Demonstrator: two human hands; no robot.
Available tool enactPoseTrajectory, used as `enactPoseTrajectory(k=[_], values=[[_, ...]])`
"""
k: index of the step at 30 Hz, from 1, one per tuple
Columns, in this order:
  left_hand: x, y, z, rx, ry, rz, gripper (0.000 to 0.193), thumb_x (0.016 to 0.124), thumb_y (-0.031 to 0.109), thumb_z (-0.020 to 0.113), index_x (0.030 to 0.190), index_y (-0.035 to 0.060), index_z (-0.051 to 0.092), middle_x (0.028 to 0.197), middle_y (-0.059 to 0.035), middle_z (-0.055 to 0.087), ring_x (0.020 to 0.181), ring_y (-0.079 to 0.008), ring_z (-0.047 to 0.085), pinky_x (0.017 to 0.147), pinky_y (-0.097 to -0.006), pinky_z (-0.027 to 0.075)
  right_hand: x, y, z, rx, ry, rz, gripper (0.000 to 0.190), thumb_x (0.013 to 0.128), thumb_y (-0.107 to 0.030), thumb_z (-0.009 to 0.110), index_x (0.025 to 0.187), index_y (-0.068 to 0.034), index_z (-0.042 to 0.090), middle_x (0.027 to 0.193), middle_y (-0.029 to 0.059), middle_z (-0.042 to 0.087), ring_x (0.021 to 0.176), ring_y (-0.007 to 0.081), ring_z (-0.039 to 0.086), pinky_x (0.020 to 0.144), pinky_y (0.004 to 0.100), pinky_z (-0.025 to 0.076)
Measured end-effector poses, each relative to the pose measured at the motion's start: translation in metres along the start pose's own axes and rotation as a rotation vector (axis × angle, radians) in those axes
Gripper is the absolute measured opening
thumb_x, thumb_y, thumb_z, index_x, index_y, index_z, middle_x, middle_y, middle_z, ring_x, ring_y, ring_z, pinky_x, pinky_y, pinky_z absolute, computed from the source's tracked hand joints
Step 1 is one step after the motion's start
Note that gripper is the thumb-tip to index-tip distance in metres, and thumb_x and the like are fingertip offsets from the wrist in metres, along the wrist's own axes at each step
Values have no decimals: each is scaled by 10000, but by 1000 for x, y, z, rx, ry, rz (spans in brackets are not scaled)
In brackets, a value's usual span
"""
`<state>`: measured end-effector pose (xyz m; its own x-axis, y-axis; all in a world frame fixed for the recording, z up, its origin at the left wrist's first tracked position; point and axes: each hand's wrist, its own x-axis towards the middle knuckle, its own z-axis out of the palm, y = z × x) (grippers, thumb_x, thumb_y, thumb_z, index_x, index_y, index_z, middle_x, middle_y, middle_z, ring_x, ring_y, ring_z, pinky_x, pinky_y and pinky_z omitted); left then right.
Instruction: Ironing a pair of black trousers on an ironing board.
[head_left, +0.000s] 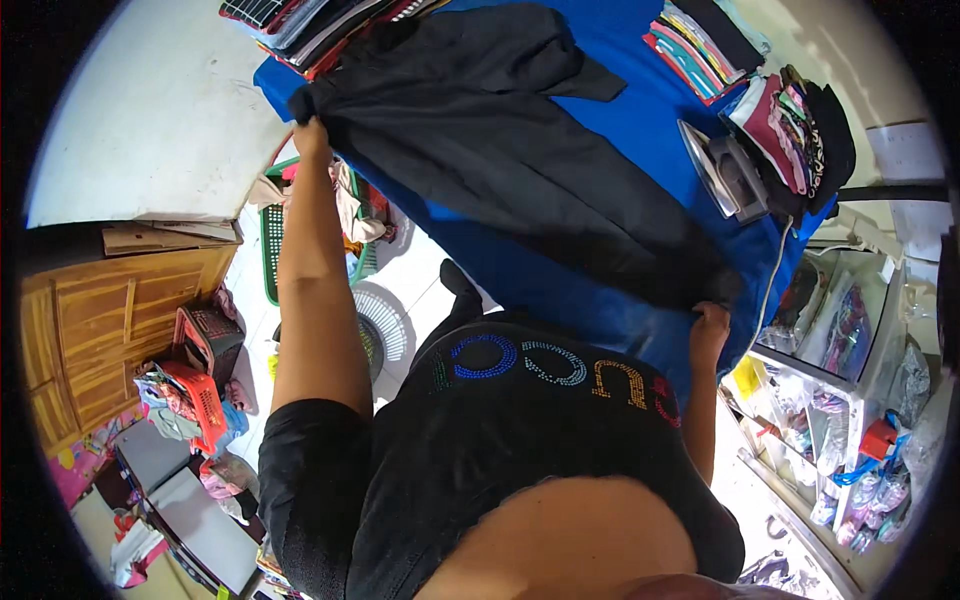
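A long black garment (510, 142) lies stretched across a table covered with blue cloth (637, 127). Its upper part bunches at the far side, where one sleeve-like piece sticks out. My left hand (311, 139) grips the garment's edge at the table's left corner. At the near right end, my right hand (710, 324) has its fingers closed on the dark hem. A steam iron (724, 172) rests on the blue cloth to the right of the garment, its metal soleplate facing left. From it a pale cord (776, 270) runs down over the table's edge.
Folded clothes (322, 34) are stacked at the far left, with two more piles (705, 49) at the right. Below the table's left edge stands a green laundry basket (271, 247), near a fan (379, 322) on the floor. A glass display case (847, 322) borders the right.
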<state>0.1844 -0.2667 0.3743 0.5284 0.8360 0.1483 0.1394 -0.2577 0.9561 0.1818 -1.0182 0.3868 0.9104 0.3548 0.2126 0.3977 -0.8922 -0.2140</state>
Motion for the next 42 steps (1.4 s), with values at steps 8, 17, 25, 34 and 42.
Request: enactPoseTrajectory(k=[8,17,25,34,42], values=[[-91,-2,0,-145,-138,-90,241,836,277,605,817,40,561,695,-80,529,535,-137,510,490,-239,452,-33,24,15,-87,199,542,287,713,-19,527,985,-53,612,895,146,627,810,285,579,764,345,476],[-177,41,31,-499,-47,-505,317,833,180,623,1048,5,466,790,-124,543,593,-174,546,517,-268,495,-26,32,17,597,282,838,319,704,25,487,995,-39,603,963,130,610,822,246,577,739,324,487],[-181,40,31,-420,130,-502,526,803,109,595,1246,34,323,886,-173,537,636,-220,572,488,-318,508,-58,58,1,355,243,390,291,772,63,418,968,-29,612,994,88,613,826,219,576,727,306,510],[-211,53,42,-248,151,-408,524,794,128,586,1251,28,350,904,-182,562,651,-236,564,480,-305,488,-63,-20,-57,1350,41,806,232,859,-74,449,967,-38,651,969,79,637,817,196,580,714,300,480],[-220,60,40,-11,223,-294,659,759,141,600,1328,-26,311,1181,-266,473,934,-372,550,696,-440,507,-92,32,-46,834,-79,768,236,870,-162,488,948,-28,666,842,66,656,782,214,588,672,331,479]])
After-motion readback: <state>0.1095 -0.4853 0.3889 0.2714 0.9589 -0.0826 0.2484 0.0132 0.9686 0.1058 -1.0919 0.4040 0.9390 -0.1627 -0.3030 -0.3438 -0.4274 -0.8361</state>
